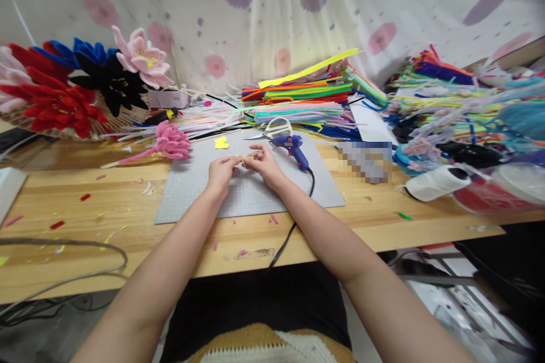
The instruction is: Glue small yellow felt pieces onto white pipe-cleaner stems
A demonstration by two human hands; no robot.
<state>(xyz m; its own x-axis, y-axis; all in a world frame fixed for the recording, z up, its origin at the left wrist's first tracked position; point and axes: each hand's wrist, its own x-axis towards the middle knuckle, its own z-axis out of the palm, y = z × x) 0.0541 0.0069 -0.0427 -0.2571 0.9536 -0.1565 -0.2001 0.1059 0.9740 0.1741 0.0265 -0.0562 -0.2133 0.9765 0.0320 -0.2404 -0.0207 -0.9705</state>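
My left hand (222, 173) and my right hand (264, 165) meet over a grey cutting mat (191, 198), fingertips pinched together. Between them is a small yellowish piece (242, 160), mostly hidden by the fingers and too small to name. Just beyond the left hand lies a scrap of yellow material (221, 142). To the right of my right hand, a blue glue gun (293, 149) rests on the mat, its black cord running toward me. White-handled scissors (279, 126) lie behind it. A pink pipe-cleaner flower (170, 142) is at the mat's left edge.
Bundles of coloured pipe cleaners (298, 93) line the back, with a larger heap (443, 96) at the right. Fuzzy flowers (63, 105) stand at the far left. A white spool (436, 183) lies at right. Small clippings dot the wooden table (140, 227); a cable (97, 244) loops at left.
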